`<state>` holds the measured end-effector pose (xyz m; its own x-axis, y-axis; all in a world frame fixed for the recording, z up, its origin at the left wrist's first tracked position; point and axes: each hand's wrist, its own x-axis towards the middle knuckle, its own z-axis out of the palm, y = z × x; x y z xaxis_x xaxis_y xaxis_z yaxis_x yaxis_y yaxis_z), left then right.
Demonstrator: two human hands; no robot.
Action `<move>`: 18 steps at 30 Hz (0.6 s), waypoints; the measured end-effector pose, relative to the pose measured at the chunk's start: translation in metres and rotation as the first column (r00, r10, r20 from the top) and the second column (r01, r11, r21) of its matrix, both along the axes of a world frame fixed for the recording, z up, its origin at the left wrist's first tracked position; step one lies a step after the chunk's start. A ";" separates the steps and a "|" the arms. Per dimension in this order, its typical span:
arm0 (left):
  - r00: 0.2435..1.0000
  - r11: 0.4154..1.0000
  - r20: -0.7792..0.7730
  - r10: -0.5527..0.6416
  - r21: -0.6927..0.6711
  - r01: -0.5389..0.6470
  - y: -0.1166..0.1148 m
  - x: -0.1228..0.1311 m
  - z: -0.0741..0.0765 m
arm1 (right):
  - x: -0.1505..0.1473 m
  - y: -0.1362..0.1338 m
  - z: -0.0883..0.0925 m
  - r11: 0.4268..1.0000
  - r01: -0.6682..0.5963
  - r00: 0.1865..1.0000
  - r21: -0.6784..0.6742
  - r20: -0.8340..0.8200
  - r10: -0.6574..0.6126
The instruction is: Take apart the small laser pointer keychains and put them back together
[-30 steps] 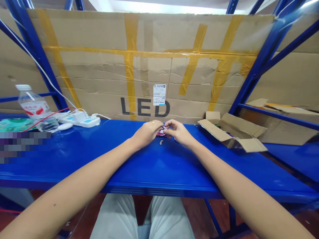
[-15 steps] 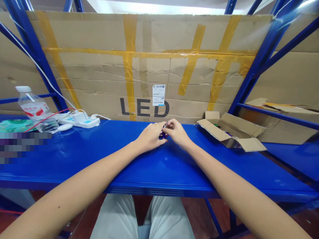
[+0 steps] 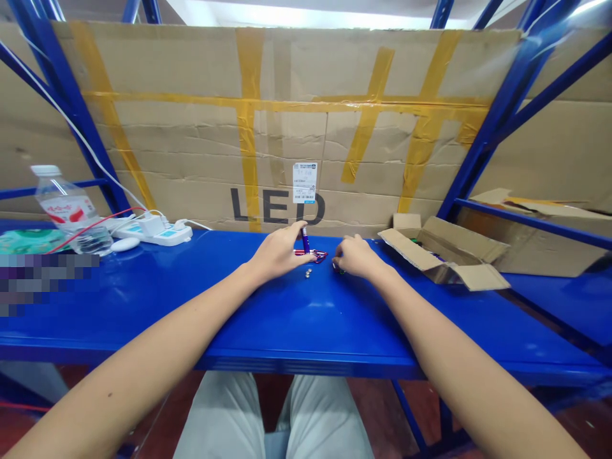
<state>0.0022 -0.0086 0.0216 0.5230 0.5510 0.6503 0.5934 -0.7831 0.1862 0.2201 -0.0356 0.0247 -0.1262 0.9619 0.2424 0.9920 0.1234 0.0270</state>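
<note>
- The left hand [image 3: 280, 252] is parted to a moderate gap, thumb low and fingers high, holding a purple tube [image 3: 306, 240] in that gap; the tube stands nearly upright, tilted a little, its top by the fingertips and its lower end by the thumb.
- The right hand [image 3: 358, 256] is curled, knuckles up, its fingertips down at a small dark item [image 3: 338, 269] near the tabletop; whether it grips this item or only touches it, I cannot tell.
- The two hands are apart, with a short gap of blue table [image 3: 296, 325] between them.
- Red sticks [image 3: 319, 256] lie by the left thumb, partly hidden by it, reaching into the gap between the hands.
- Small silvery pieces [image 3: 308, 273] sit on the table just on the near side of the left thumb.
- The table's front edge lies well back from both hands, under the forearms, leaving broad room on the near side.
- At the far edge a big cardboard sheet [image 3: 201, 159] stands like a wall, close beyond the fingers, so room there is tight.
- On the right, an open carton [image 3: 466, 245] stands near the right hand, one flap toward it.
- On the left, a power strip [image 3: 167, 234] and a bottle [image 3: 69, 210] lie well apart from the left hand.
</note>
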 end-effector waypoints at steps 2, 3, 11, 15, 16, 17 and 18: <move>1.000 1.000 -0.010 -0.006 0.014 0.006 -0.001 0.001 0.001 | -0.007 -0.003 0.000 0.999 0.022 0.997 0.031 0.069 -0.024; 1.000 1.000 -0.018 -0.007 0.024 0.007 -0.002 0.002 0.001 | -0.010 -0.004 0.000 0.999 0.029 0.995 0.044 0.093 -0.033; 0.999 0.999 0.034 -0.040 -0.010 0.041 -0.001 0.002 -0.001 | -0.017 -0.001 -0.009 0.998 0.061 0.996 0.012 0.071 -0.062; 0.940 0.937 0.324 -0.109 -0.283 0.206 0.001 0.004 -0.003 | -0.020 -0.001 -0.010 1.000 0.025 0.999 -0.007 -0.025 -0.026; 0.902 0.896 0.417 -0.109 -0.352 0.271 0.000 0.005 -0.002 | -0.020 -0.001 -0.010 1.000 0.019 0.997 -0.014 -0.076 -0.020; 0.858 0.851 0.504 -0.097 -0.405 0.334 0.000 0.006 -0.001 | -0.019 0.000 -0.009 1.000 0.009 0.990 -0.014 -0.143 -0.011; 0.813 0.807 0.578 -0.075 -0.444 0.390 0.000 0.007 0.000 | -0.018 0.000 -0.008 1.000 -0.009 0.975 -0.004 -0.223 0.008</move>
<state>0.0094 -0.0090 0.0218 0.3586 0.7864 0.5030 0.0964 -0.5672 0.8179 0.2024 -0.0353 0.0166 -0.0779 0.9623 0.2605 0.9718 0.1316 -0.1955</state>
